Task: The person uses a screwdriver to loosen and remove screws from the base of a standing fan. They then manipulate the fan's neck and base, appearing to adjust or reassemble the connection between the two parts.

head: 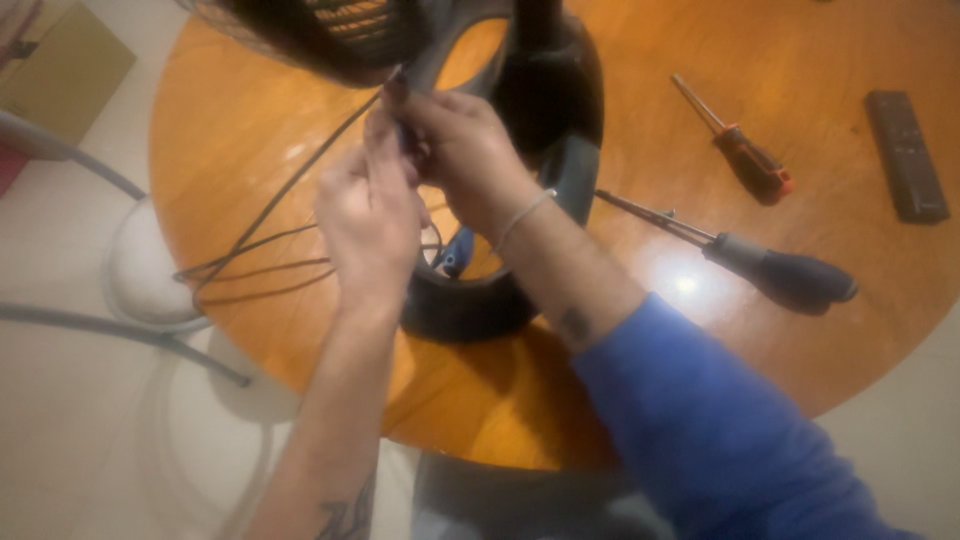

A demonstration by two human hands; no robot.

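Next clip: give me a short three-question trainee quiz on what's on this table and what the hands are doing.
1. True or false: both the left hand and the right hand are at the thin dark cable beside the black ring-shaped fan base.
2. Which tool lies nearest the right forearm? A) the red-and-black-handled screwdriver B) the large grey-and-black-handled screwdriver C) the flat black remote control
3. Fill in: everything rests on a round ____ table.

Key: 1 true; 2 B; 3 wooden.
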